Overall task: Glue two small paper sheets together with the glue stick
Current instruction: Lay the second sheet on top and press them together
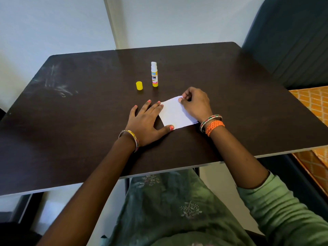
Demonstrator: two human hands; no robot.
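Note:
Two small white paper sheets (174, 114) lie stacked on the dark table (71, 112), the lower one showing as a thin edge at the right. My left hand (146, 119) rests flat on the table, its thumb and fingertips touching the left edge of the paper. My right hand (196, 102) pinches the top sheet's far right corner between thumb and fingers. The glue stick (154, 74) stands upright and uncapped behind the paper, its white glue showing. Its yellow cap (139, 85) stands to its left.
White scuff marks (58, 86) streak the table's left side. A dark chair back (291, 41) rises at the right, with orange patterned fabric (312, 107) below it. A wall runs close behind the table.

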